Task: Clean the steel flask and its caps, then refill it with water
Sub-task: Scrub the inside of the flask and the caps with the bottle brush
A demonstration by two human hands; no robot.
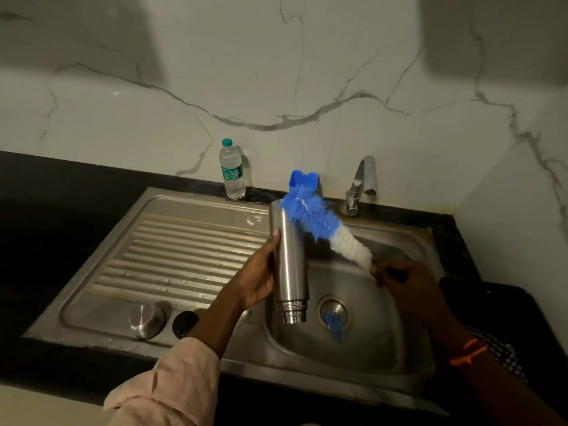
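My left hand point(256, 278) grips the steel flask point(290, 265) over the sink basin, its threaded mouth pointing toward me and its base away. My right hand point(402, 285) holds the handle of a blue and white bottle brush point(322, 229), whose bristles lie against the flask's far end on the outside. A steel cap point(147, 319) and a black inner cap point(184, 323) sit on the drainboard near its front edge.
The steel sink point(362, 361) has a ribbed drainboard point(172, 256) to the left and a drain point(334, 313) with something blue on it. A tap point(361, 186), a blue holder point(302, 179) and a plastic water bottle point(232, 170) stand along the marble wall. A dark basket point(504, 305) sits to the right.
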